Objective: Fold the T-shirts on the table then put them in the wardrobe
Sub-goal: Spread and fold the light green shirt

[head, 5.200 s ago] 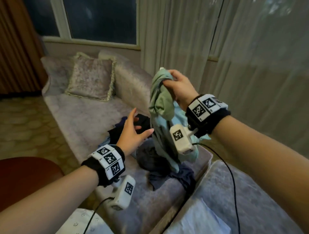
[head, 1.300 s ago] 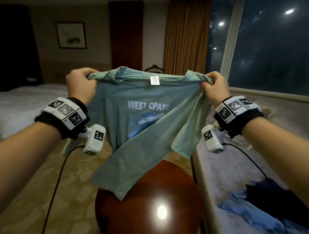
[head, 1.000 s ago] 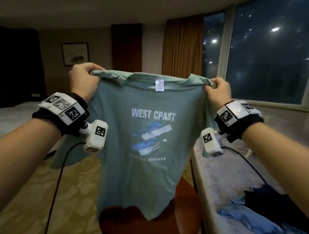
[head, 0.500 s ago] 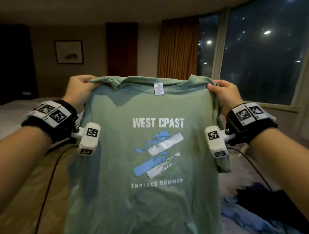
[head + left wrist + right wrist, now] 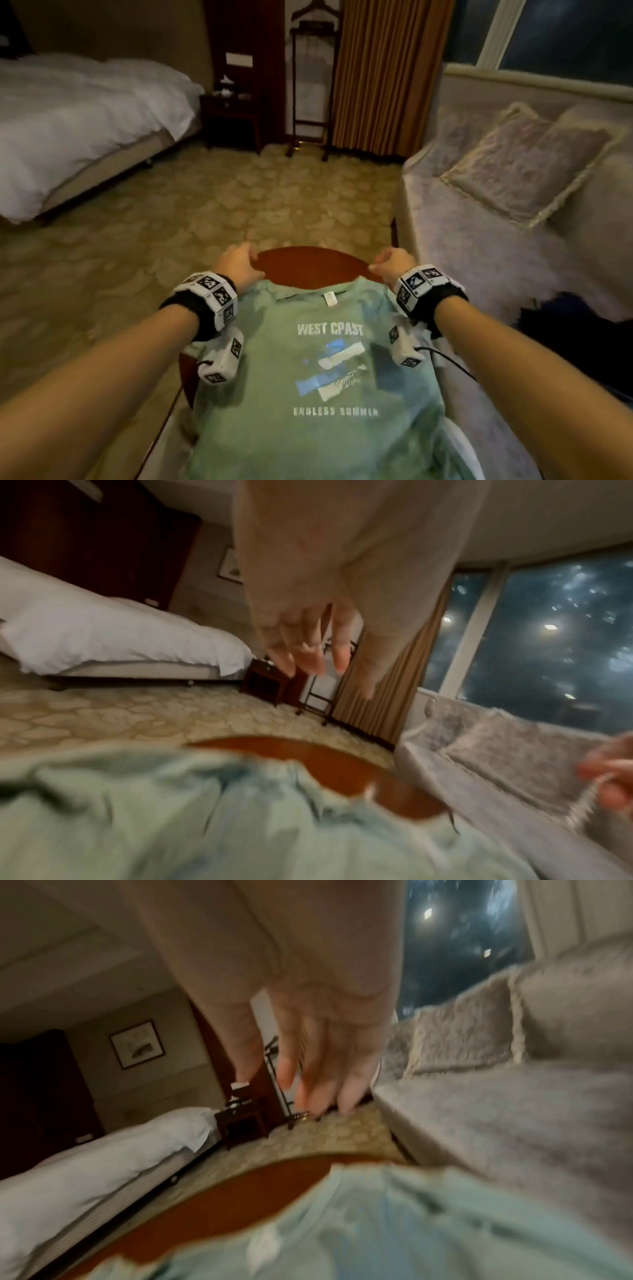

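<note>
A green T-shirt printed "WEST CPAST" and "ENDLESS SUMMER" lies print side up on the round brown table, collar toward the far edge and hem hanging off toward me. My left hand hovers just beyond the shirt's left shoulder. Beyond the right shoulder is my right hand. The left wrist view shows the left hand with straight fingers, holding nothing, above the shirt. In the right wrist view, the right hand is likewise straight and empty over the shirt.
A grey sofa with a cushion runs along the right, and dark clothes are piled on it. A white bed stands at left. A nightstand and a valet stand are by the far wall.
The shirt, held up by its shoulders in both hands before, now lies on the table. Both hands have let go, and my view has tilted down.
</note>
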Demonstrator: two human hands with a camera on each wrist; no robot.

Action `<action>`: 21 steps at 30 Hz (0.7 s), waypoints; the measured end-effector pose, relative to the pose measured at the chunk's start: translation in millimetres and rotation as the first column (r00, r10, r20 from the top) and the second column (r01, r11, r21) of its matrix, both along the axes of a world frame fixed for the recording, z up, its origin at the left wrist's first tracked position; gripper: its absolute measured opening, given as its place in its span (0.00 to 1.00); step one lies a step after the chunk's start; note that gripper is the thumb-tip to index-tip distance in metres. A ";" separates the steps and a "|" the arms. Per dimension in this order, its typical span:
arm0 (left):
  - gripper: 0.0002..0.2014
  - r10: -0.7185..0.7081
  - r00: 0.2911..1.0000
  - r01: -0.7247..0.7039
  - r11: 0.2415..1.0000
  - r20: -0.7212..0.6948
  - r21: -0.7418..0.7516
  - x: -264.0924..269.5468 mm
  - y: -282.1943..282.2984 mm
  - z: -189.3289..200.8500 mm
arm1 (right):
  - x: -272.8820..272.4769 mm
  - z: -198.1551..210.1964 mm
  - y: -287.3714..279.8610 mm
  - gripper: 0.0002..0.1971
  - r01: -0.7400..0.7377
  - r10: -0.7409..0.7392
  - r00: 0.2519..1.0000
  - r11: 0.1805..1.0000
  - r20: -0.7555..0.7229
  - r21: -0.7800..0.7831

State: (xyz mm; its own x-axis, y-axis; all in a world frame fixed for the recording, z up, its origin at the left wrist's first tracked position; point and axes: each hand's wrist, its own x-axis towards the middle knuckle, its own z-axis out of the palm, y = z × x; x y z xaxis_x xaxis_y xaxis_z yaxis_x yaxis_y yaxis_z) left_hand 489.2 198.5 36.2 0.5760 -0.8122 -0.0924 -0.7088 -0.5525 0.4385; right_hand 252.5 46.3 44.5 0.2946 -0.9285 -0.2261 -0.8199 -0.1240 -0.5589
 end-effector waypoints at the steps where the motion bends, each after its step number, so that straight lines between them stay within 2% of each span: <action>1: 0.17 -0.073 0.997 0.076 0.994 -0.037 0.080 -6.7 -2.0 -15.6 | 6.2 -16.7 5.9 0.18 -0.080 0.089 0.991 0.993 -0.104 0.087; 3: 0.21 -0.130 0.981 0.159 0.964 -0.142 0.213 -18.9 -2.2 -41.8 | 13.4 -47.7 16.9 0.23 -0.203 0.262 0.920 0.955 -0.292 0.218; 5: 0.31 -0.158 0.963 0.229 0.909 -0.220 0.350 -28.4 -0.7 -65.1 | 15.0 -77.0 24.2 0.25 -0.274 0.359 0.840 0.928 -0.407 0.252; 7: 0.40 -0.209 0.958 0.279 0.838 -0.198 0.469 -36.3 1.5 -82.8 | 13.6 -102.9 29.1 0.32 -0.304 0.396 0.786 0.916 -0.476 0.261; 10: 0.49 -0.243 0.964 0.260 0.796 -0.105 0.546 -42.4 3.6 -93.0 | 12.5 -125.8 28.9 0.52 -0.331 0.426 0.727 0.904 -0.538 0.269; 16: 0.52 -0.224 0.970 0.242 0.820 -0.099 0.519 -28.3 -18.2 -101.9 | 22.7 -135.9 -1.9 0.59 -0.360 0.439 0.719 0.898 -0.538 0.252; 21: 0.54 -0.204 0.973 0.229 0.839 -0.106 0.494 -18.0 -37.6 -112.0 | 29.5 -135.6 -18.4 0.58 -0.331 0.421 0.750 0.907 -0.510 0.261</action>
State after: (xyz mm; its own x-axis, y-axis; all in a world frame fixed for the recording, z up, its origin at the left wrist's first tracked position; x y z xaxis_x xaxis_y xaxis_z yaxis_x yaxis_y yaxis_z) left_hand 471.3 160.9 -75.8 0.3754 -0.7522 -0.5415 -0.8219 -0.5403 0.1807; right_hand 282.0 27.9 -91.1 0.3987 -0.7118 -0.5782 -0.8941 -0.4419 -0.0725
